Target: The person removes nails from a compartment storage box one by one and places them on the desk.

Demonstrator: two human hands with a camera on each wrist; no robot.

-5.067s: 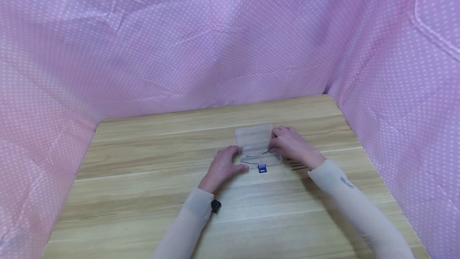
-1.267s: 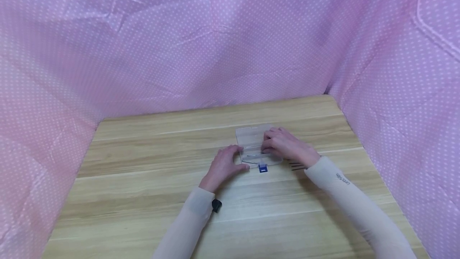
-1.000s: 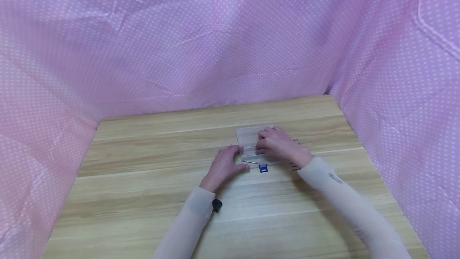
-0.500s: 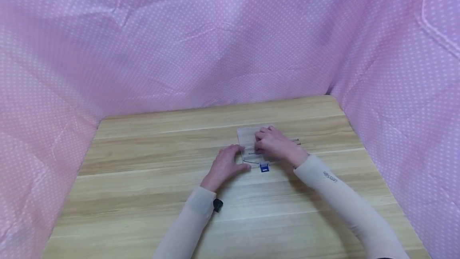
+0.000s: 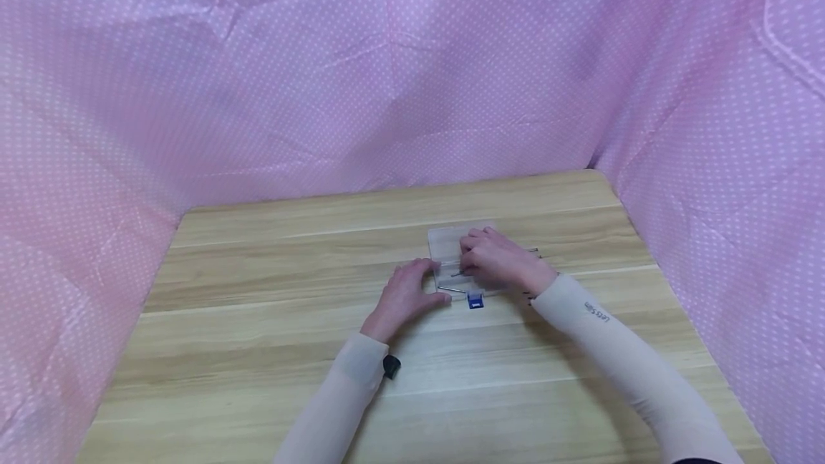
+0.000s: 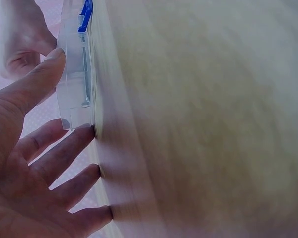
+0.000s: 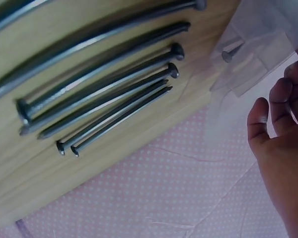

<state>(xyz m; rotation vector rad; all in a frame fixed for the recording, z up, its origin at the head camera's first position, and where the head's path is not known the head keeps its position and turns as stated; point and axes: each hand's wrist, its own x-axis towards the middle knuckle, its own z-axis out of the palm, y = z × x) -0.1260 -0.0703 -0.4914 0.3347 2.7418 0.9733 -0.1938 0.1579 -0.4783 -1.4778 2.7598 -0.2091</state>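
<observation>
A clear plastic box [image 5: 445, 240] lies on the table with its lid folded back and a blue latch [image 5: 475, 301] at its front. My left hand [image 5: 404, 292] holds the box's left end, thumb at the front edge and fingers at the side. Inside the box lies a nail [image 5: 451, 289] near the front wall. My right hand [image 5: 496, 260] is over the box with curled fingers. A second nail [image 5: 457, 275] sticks out left from its fingertips, which seem to pinch it; the contact itself is hidden. In the right wrist view a nail [image 7: 231, 53] shows through the plastic.
Several loose nails [image 7: 104, 101] of different sizes lie on the wooden table [image 5: 271, 292] right of the box, partly hidden by my right forearm in the head view. Pink dotted cloth [image 5: 387, 92] hangs behind and at both sides.
My right hand has moved left and down over the box, bringing a nail in. In the last half second that nail's end has shifted slightly right. My left hand has stayed at the box.
</observation>
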